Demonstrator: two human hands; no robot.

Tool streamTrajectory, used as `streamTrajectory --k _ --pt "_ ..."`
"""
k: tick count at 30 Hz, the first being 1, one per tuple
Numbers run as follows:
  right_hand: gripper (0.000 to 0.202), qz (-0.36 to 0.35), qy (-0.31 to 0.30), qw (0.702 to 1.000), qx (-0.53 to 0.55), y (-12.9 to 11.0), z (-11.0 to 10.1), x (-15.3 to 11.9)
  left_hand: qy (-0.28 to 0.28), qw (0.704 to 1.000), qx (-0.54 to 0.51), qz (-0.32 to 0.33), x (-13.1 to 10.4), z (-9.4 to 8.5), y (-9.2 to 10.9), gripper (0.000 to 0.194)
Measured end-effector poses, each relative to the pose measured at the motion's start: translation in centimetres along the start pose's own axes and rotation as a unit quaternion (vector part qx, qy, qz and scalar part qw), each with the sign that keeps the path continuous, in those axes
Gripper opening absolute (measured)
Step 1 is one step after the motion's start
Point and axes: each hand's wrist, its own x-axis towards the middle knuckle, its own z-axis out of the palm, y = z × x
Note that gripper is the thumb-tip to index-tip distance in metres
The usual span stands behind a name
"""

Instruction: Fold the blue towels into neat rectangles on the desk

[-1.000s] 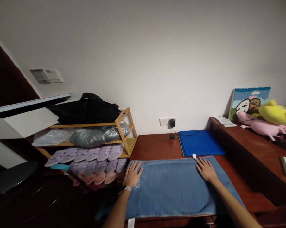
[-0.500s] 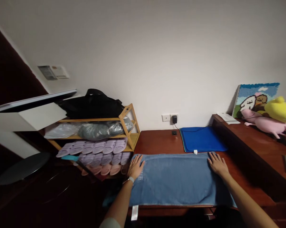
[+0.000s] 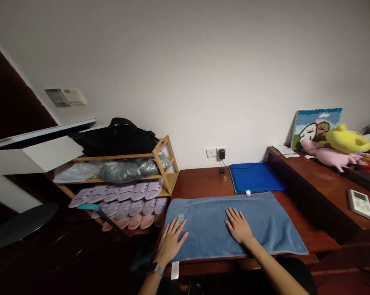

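Note:
A blue-grey towel (image 3: 203, 229) lies spread on the brown wooden desk (image 3: 200, 182), with a few wrinkles toward its right end. My left hand (image 3: 171, 241) rests on the towel's left end, fingers spread, beside small pale lettering. Flat on the middle of the towel lies my right hand (image 3: 238, 226), its fingers stretched out. Neither hand grips anything. A white tag (image 3: 175, 270) hangs from the towel's front left edge. Just behind the towel is a folded bright blue cloth (image 3: 258, 178) with a small white label.
Left stands a wooden rack (image 3: 166, 164) with slippers (image 3: 126, 191), wrapped bundles and a black bag (image 3: 120, 137). On the raised right ledge are a remote (image 3: 361, 203), a pink plush toy (image 3: 326, 153) and a yellow plush toy (image 3: 347, 139). A charger (image 3: 222, 154) is plugged into the wall.
My right hand has moved left from the towel's far right corner to its middle. My left hand has come nearer to me along the left end. The view has shifted slightly right.

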Motion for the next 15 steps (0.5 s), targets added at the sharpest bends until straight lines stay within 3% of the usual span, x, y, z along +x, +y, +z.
streamTrajectory --k 2,7,9,11,15 --pt "0.066 0.017 0.003 1.000 -0.013 2.9 -0.6 -1.0 -0.003 1.000 0.000 0.001 0.0 -0.1 -0.1 0.060" --pt "0.065 0.126 0.017 0.990 -0.068 14.9 -2.4 -5.5 0.013 1.000 -0.001 0.000 0.3 0.0 -0.1 0.059" --pt "0.065 0.151 0.020 0.984 -0.089 18.6 -3.1 -6.7 0.015 1.000 -0.001 -0.002 0.3 0.0 0.0 0.058" --pt "0.066 0.151 0.019 0.983 -0.101 20.4 -3.7 -7.1 0.006 1.000 -0.004 -0.005 0.4 -0.3 0.1 0.059" --pt "0.066 0.145 0.023 0.984 -0.102 20.0 -4.4 -7.3 -0.028 0.999 -0.022 -0.019 0.5 -1.1 0.1 0.057"
